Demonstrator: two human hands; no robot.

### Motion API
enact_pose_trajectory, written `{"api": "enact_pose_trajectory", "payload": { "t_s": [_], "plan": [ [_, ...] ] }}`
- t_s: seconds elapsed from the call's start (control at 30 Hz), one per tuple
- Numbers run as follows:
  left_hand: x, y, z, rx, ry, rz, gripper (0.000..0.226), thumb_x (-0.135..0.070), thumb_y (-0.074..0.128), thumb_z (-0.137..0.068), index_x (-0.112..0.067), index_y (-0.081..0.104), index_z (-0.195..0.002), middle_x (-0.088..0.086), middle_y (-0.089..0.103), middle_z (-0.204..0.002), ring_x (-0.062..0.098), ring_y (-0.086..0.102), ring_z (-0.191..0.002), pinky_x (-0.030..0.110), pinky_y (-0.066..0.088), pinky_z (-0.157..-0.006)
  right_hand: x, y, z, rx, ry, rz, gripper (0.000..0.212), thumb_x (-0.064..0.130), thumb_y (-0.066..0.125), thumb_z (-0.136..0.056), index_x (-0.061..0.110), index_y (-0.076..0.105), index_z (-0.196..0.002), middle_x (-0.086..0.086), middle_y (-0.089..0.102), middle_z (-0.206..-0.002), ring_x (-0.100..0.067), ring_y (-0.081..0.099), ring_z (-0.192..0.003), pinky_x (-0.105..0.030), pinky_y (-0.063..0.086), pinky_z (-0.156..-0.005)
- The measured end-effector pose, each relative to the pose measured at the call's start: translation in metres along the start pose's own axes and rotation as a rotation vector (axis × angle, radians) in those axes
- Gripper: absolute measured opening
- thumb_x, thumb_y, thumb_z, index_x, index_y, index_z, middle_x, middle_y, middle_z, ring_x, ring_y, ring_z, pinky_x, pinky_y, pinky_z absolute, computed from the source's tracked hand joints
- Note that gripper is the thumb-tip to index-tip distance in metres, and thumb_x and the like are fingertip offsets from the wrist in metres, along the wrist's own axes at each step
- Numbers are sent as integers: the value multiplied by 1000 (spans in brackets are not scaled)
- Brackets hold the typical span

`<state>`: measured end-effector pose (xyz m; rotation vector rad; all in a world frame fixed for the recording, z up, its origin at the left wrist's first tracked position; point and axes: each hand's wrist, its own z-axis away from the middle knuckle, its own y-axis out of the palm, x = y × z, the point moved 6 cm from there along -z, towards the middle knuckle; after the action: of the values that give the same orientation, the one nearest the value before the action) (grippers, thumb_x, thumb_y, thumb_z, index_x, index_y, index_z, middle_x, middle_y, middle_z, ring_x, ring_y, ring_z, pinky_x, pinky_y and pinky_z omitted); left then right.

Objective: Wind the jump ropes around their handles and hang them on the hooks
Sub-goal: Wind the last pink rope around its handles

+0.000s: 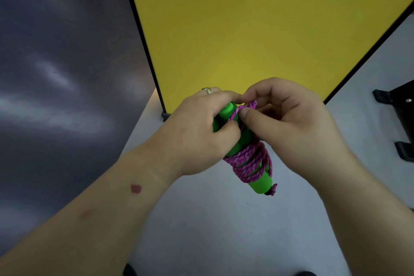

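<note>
Evidently the winding is nearly done: the left hand (197, 132) grips the green handles (257, 184), pink rope (248, 161) coiled round them, while the right hand (289, 123) pinches the last loop (hooks unseen); hanging remains.

The left hand (197, 132) has its grip around the upper part of the green handles (257, 184), a ring (207, 90) on one finger. The right hand (289, 123) pinches a strand of pink rope (248, 159) near the top; coils wrap the lower handles, apparently two together. Behind stands a yellow panel (257, 18).
</note>
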<state>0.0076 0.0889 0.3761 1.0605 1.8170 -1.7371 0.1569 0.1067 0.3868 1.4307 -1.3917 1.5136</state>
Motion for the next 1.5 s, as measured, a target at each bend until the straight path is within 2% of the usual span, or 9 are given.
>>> {"api": "enact_pose_trajectory", "payload": {
  "t_s": [0.13, 0.2, 0.3, 0.53, 0.8, 1.0, 1.13, 1.3, 1.5],
  "plan": [
    [-4, -4, 0, -32, 47, 32, 32, -22, 47, -88, -48, 60, -100, -10, 53, -87, 6, 55, -91, 13, 35, -66, 2, 8, 4, -37, -51, 72, 17, 11, 69, -92, 28, 70, -92, 10, 65, -81, -12, 61, -69, -35, 55, -59],
    [-4, -5, 0, -63, 49, 36, 34, -21, 44, -92, -36, 67, -111, -8, 54, -87, 8, 55, -91, 15, 37, -68, 3, 10, 4, -56, -55, 107, 19, 12, 65, -95, 31, 71, -97, 9, 66, -83, -10, 64, -71, -31, 56, -59],
    [-6, -5, 1, -143, 76, -64, 46, -24, 42, -97, -21, 62, -138, -6, 64, -104, 10, 58, -104, 21, 44, -87, 2, 8, 2, -89, -42, 135, 17, 16, 64, -97, 30, 74, -100, 10, 71, -81, -16, 68, -72, -43, 60, -68],
    [-14, -5, 1, -259, 189, -163, 35, -16, 41, -104, -10, 60, -132, 5, 69, -99, 22, 56, -92, 25, 37, -82, 9, 6, 2, -125, -31, 170, 14, 23, 64, -98, 33, 73, -93, 13, 69, -75, -19, 69, -69, -47, 60, -65],
    [-10, -9, 6, -322, 143, 81, 28, -12, 41, -105, -16, 57, -127, -5, 61, -91, 17, 58, -88, 27, 44, -74, 1, 2, 1, -111, 171, -116, 11, 15, 67, -94, 19, 78, -91, -19, 74, -93, -37, 73, -90, -56, 62, -79],
    [-9, -11, 5, -407, 57, 340, 25, -2, 45, -100, -19, 58, -113, 6, 60, -79, 24, 56, -70, 41, 47, -64, 3, 9, 3, -124, 156, -104, 12, 9, 63, -89, 18, 71, -88, -23, 66, -81, -40, 67, -73, -65, 57, -71],
    [-8, -10, 8, -520, 42, 411, 24, -3, 48, -91, -22, 55, -104, 1, 57, -68, 18, 52, -61, 34, 42, -60, 2, 14, 4, -114, 188, -141, 10, 16, 60, -76, 22, 66, -81, -6, 62, -65, -20, 61, -59, -65, 56, -71],
    [-10, -17, 14, -674, 68, 416, 29, 0, 53, -82, -17, 53, -105, -7, 55, -62, 11, 54, -58, 23, 42, -60, 6, 15, 4, -81, 202, -148, 15, 12, 60, -72, 23, 67, -79, -3, 61, -63, -23, 63, -61, -67, 56, -75],
    [-11, -27, 12, -766, 68, 473, 38, 6, 51, -75, -18, 59, -103, 2, 52, -87, 4, 52, -74, 19, 43, -68, 10, 12, 3, -62, 190, -164, 25, -4, 63, -81, 19, 74, -76, -9, 68, -75, -25, 68, -67, -63, 59, -78]
  ]
}}
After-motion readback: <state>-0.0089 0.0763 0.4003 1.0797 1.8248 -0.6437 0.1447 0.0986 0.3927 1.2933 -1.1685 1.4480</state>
